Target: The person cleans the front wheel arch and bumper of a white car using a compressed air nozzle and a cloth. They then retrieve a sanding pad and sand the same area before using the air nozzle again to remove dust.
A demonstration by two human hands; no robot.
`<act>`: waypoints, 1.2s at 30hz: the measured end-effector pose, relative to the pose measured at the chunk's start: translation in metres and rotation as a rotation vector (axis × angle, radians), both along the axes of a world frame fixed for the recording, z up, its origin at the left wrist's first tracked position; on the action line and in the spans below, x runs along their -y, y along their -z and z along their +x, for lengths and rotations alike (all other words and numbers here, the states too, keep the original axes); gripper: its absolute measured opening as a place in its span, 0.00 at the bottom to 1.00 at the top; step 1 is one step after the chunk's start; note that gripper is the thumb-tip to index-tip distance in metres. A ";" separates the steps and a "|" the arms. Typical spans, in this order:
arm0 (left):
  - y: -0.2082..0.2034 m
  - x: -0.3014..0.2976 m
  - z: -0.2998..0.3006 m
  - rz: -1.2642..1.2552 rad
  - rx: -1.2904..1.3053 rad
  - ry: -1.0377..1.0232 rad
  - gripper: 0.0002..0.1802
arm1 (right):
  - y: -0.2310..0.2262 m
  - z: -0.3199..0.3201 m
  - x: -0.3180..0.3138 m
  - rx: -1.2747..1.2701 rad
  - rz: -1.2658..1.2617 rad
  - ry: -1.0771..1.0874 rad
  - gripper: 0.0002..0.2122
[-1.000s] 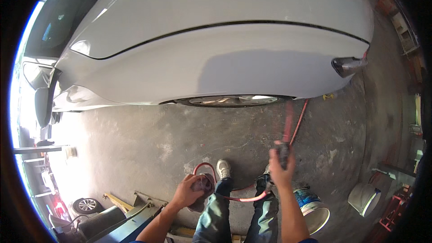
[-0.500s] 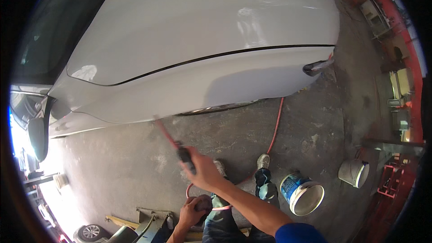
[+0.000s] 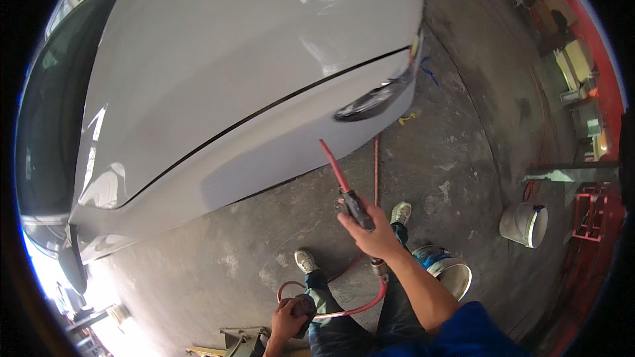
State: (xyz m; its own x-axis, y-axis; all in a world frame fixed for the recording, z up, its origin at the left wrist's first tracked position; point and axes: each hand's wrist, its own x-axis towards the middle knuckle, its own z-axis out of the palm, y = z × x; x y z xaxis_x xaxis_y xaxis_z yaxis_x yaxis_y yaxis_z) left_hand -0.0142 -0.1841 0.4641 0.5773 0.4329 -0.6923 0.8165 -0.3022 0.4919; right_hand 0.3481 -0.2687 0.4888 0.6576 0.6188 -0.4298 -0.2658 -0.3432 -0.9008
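Observation:
My right hand (image 3: 378, 235) is closed around the black body of an air blow gun (image 3: 356, 207). Its long red nozzle points up and forward, at the fender (image 3: 264, 152) of a light-coloured car, just below the headlight (image 3: 372, 102). A duller grey patch covers much of that fender. From the gun's lower end a red hose (image 3: 372, 303) loops across my legs. Low in the picture my left hand (image 3: 287, 322) grips a dark, rounded pad-like thing (image 3: 304, 308) beside my knee; its exact kind is unclear.
A blue-and-white bucket (image 3: 456, 274) stands by my right leg, with a pale bucket (image 3: 524, 225) farther right. More red hose (image 3: 377, 172) runs along the concrete floor (image 3: 251, 244) under the car's front. A red rack (image 3: 589, 213) lines the right side. A side mirror (image 3: 71, 268) juts out at left.
My view has shifted toward the car's front, bringing the headlight nearer the middle. My right hand has carried the blow gun rightward, from beside the fender's rear to near the headlight. My left hand keeps its hold.

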 end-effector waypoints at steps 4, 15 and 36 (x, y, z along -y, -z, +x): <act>-0.008 0.050 0.098 -0.106 -0.066 0.106 0.30 | 0.029 0.089 0.076 -0.228 0.030 0.116 0.14; -0.044 0.109 0.297 -0.155 -0.104 0.214 0.32 | 0.020 0.255 0.110 -0.118 -0.054 -0.150 0.18; 0.000 0.057 0.345 -0.184 -0.280 0.436 0.30 | 0.129 0.222 0.143 -0.276 -0.006 -0.054 0.18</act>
